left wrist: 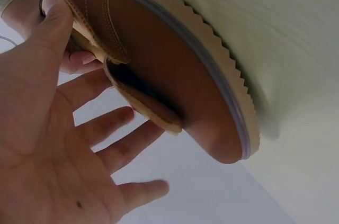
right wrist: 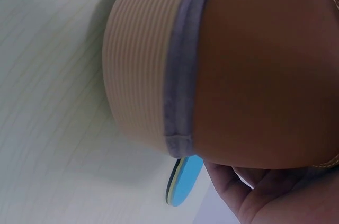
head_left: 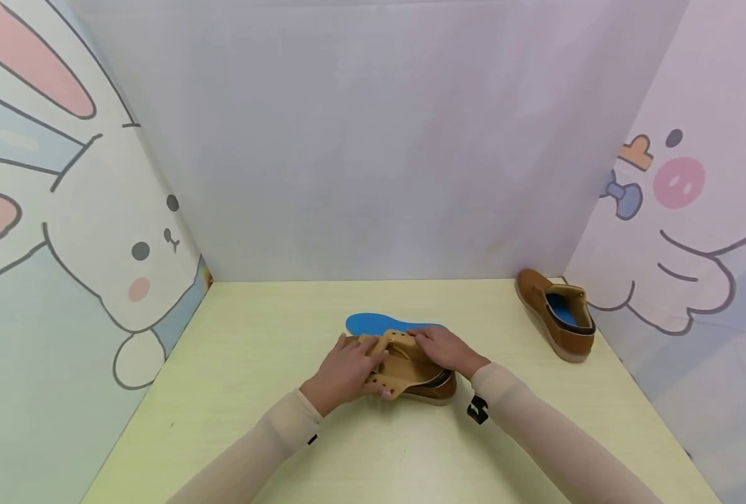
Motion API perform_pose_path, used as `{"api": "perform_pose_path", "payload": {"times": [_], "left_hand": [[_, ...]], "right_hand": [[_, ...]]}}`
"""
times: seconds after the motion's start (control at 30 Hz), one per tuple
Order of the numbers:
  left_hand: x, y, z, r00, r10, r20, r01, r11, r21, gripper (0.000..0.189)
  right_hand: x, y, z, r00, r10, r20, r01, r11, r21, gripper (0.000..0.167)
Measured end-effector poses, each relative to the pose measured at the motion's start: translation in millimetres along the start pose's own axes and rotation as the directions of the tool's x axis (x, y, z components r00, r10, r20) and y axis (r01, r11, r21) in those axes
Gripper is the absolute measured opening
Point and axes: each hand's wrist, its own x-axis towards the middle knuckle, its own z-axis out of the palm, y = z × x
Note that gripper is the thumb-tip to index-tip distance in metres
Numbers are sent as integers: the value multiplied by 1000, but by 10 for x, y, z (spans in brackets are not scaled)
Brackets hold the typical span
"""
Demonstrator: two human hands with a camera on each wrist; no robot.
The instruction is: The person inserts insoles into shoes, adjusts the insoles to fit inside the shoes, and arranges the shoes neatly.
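A brown leather shoe (head_left: pixel 432 392) with a tan lining lies on the table, its opening folded wide and its eyelet flaps spread. My left hand (head_left: pixel 346 374) holds the opening at the toe end, thumb at the near flap and fingers over the tongue. In the left wrist view its thumb (left wrist: pixel 55 15) lies at the flap's edge while the other fingers spread out. My right hand (head_left: pixel 445 348) grips the far flap near the heel; in the right wrist view its bent fingers (right wrist: pixel 228 181) show behind the shoe's heel, partly hidden. The shoe's inside is shaded.
Just behind the shoe lies a blue insole (head_left: pixel 369 323), partly covered by the shoe and right hand. A second brown shoe (head_left: pixel 555 315) with a blue insole inside stands at the table's back right. Cartoon-printed panels (head_left: pixel 681 231) wall the sides, and a plain grey sheet (head_left: pixel 373 140) hangs behind.
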Motion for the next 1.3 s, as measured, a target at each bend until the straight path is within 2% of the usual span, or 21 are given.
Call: {"api": "perform_pose_path", "payload": {"times": [0.2, 0.47, 0.7, 0.97, 1.3], "left_hand": [[-18, -18, 29, 999, 46, 5, -46, 998, 44, 84], [-16, -28, 85, 999, 20, 40, -17, 996, -83, 88], [-11, 13, 174, 1000, -9, 23, 13, 986, -167, 90], [-18, 22, 211, 1000, -17, 4, 17, 967, -253, 88], [-31, 10, 193, 998, -51, 38, 60, 953, -296, 88]], "right_hand": [[14, -31, 9, 1000, -21, 13, 21, 1000, -7, 44], [6, -84, -15, 1000, -9, 15, 10, 1000, -29, 44], [-20, -74, -33, 1000, 6, 21, -6, 1000, -21, 44], [-40, -40, -137, 1000, -10, 13, 12, 995, -100, 41], [46, 51, -211, 995, -33, 99, 39, 998, -59, 39]]}}
